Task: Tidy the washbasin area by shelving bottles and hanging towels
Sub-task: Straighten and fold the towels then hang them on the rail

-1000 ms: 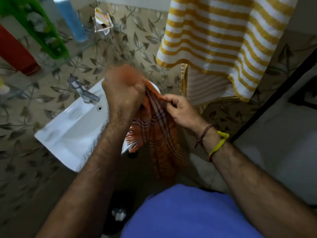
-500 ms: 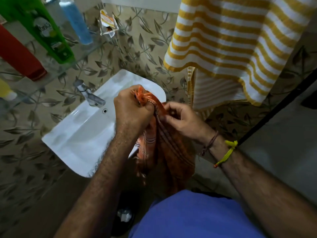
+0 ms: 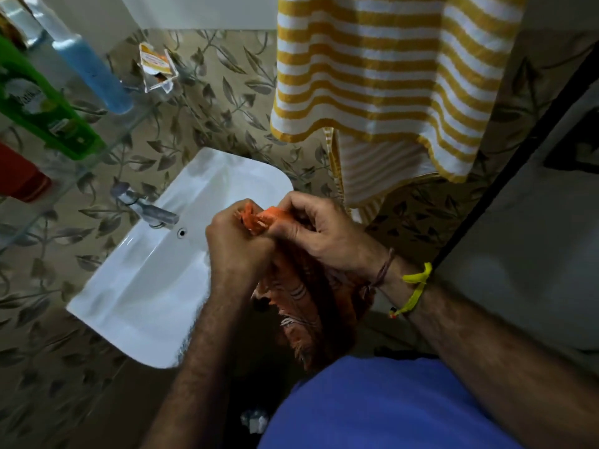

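An orange checked towel (image 3: 308,306) with a fringed edge hangs bunched over the right end of the white washbasin (image 3: 155,286). My left hand (image 3: 236,247) grips its top edge, fingers curled round the cloth. My right hand (image 3: 317,234) pinches the same edge right beside it, the two hands touching. A yellow and white striped towel (image 3: 382,76) hangs on the wall above them. On the glass shelf (image 3: 97,157) at upper left stand a green bottle (image 3: 45,108), a blue bottle (image 3: 90,72) and a red bottle (image 3: 19,176).
A metal tap (image 3: 146,209) sits at the basin's back edge. An opened small carton (image 3: 157,66) lies on the shelf's right end. A dark door frame (image 3: 505,176) runs diagonally on the right. Leaf-patterned tiles cover the wall.
Both hands have come together at the towel's top edge, gathering the cloth into a tighter bunch. The view has tilted down slightly.
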